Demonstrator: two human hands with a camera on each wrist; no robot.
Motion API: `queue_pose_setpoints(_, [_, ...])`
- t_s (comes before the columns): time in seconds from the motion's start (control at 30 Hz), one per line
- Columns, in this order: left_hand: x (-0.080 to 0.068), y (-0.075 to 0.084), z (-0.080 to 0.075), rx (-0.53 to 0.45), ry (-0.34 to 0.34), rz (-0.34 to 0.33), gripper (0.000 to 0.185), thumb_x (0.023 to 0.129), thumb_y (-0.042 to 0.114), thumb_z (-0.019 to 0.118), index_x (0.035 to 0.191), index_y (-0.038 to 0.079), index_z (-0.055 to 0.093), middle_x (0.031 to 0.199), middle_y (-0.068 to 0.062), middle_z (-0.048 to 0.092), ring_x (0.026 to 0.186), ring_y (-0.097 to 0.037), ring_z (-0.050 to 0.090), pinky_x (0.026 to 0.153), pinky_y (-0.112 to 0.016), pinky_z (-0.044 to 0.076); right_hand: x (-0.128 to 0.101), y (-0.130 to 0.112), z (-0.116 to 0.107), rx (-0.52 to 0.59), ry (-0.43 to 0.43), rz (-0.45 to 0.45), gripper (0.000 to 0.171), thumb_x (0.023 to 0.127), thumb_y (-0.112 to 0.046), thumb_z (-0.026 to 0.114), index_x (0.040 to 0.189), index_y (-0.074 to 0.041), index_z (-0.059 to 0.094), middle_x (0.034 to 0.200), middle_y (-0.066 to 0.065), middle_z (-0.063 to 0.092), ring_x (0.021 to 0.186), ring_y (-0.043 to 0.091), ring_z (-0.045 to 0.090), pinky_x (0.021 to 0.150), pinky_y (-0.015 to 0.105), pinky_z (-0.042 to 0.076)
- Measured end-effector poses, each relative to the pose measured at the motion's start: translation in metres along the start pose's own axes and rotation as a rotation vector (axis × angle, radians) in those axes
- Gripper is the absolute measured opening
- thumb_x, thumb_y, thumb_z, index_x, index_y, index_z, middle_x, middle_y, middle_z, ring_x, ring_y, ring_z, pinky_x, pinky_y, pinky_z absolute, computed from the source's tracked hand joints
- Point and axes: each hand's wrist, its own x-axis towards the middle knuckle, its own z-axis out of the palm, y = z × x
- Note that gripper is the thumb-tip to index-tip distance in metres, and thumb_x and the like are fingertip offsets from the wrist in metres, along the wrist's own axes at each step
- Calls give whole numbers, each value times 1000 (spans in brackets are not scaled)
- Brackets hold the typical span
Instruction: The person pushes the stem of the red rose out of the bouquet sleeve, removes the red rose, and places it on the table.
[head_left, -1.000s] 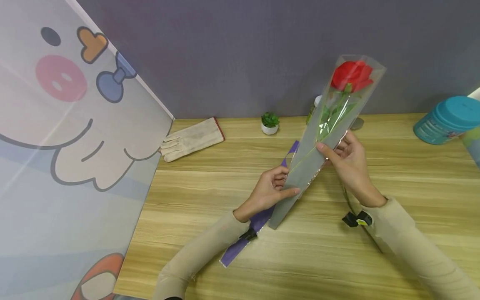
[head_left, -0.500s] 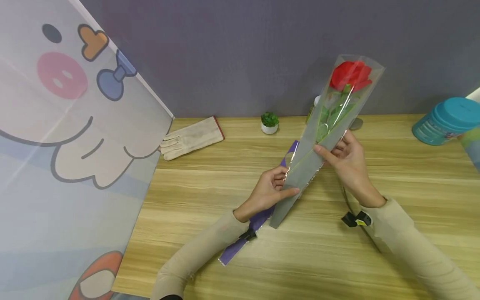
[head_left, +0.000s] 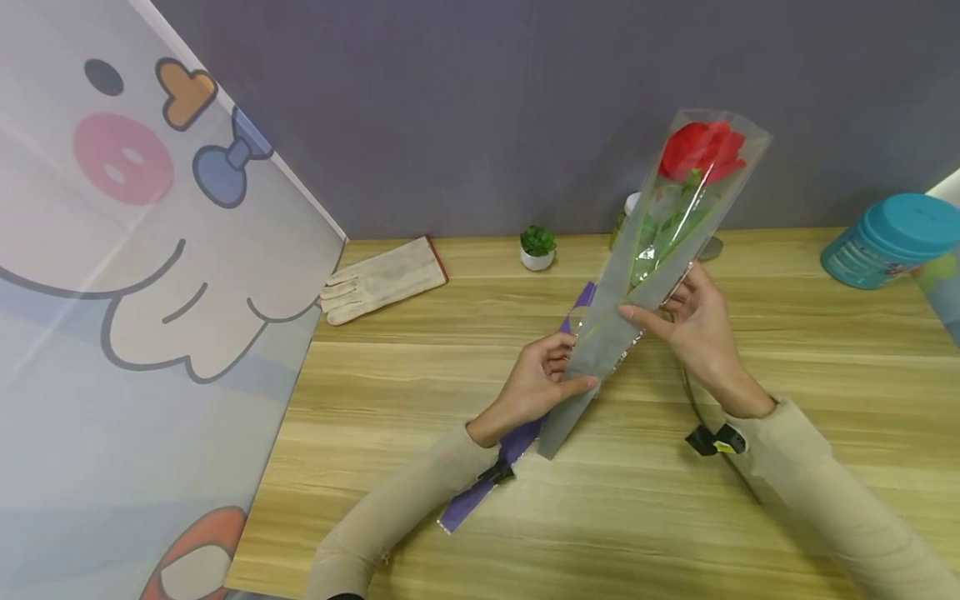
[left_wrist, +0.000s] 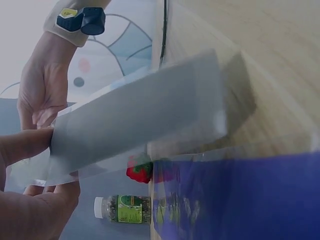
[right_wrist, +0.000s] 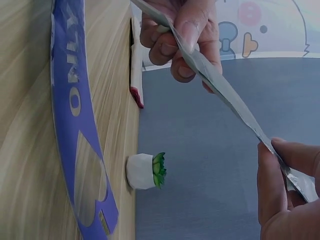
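Your left hand [head_left: 534, 380] pinches the grey sleeve [head_left: 606, 335] low, your right hand [head_left: 701, 337] mid-length, probably to steady its limp body. Rose [head_left: 701, 152] sits inside, bloom uppermost, tilted above the table [head_left: 360, 467].

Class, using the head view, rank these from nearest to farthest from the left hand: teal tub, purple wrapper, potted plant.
1. Purple wrapper: partly behind the left hand.
2. Potted plant: almost straight beyond it.
3. Teal tub: far to the right.
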Motion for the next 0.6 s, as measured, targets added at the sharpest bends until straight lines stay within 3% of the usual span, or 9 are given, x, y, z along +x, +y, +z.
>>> queue_pose_setpoints(0.33, [0,1,2,45,8,10,33,89,-5,77,119,-5,64,110,-29,71,84,-3,68,69,-16,52,-3,3,1,2,-64,13,75,81,21,76,145,-11,51,118,-8,73,96,5,72,71,18,60])
queue_pose_setpoints(0.5, [1,3,2,95,31,23,35,88,-3,79,120,-4,65,108,-26,72,79,0,64,66,-15,50,-5,5,3,-40,-103,41,87,80,19,78,154,-13,44,129,-13,69,105,5,73,73,22,62])
queue_pose_setpoints(0.6, [2,4,3,114,34,17,36,87,-2,80,120,-4,64,104,-22,70,75,1,60,64,-14,46,-7,6,5,-71,-113,44,84,81,17,79,152,-10,44,129,-14,68,106,3,72,79,20,61])
